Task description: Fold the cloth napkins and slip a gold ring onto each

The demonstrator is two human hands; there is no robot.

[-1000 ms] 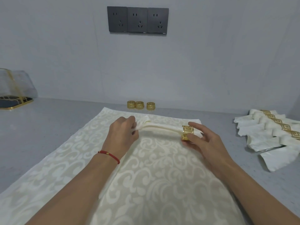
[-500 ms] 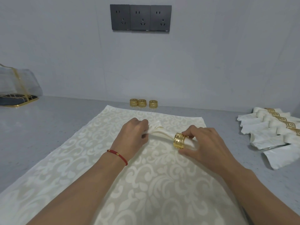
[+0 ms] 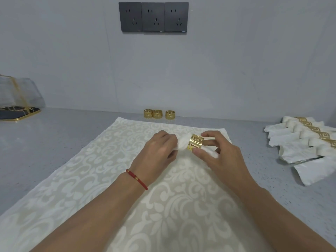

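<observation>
A rolled cream napkin [image 3: 182,144] is held just above the patterned cream cloth [image 3: 127,188] spread on the grey counter. My left hand [image 3: 158,151] grips the napkin's left end. Around the napkin's middle sits a gold ring [image 3: 195,145], pinched by my right hand [image 3: 218,153] between thumb and fingers. The napkin's right part lies hidden inside my right hand. Three loose gold rings [image 3: 158,114] stand in a row by the wall behind the cloth.
A pile of several ringed napkins [image 3: 309,140] lies at the right edge of the counter. A dark tray with gold rim and a clear cover [image 3: 18,106] stands at the far left. Wall sockets [image 3: 153,16] are above.
My right hand has slid the gold ring leftward along the napkin toward my left hand. Both hands have come closer together, and the napkin now bunches between them.
</observation>
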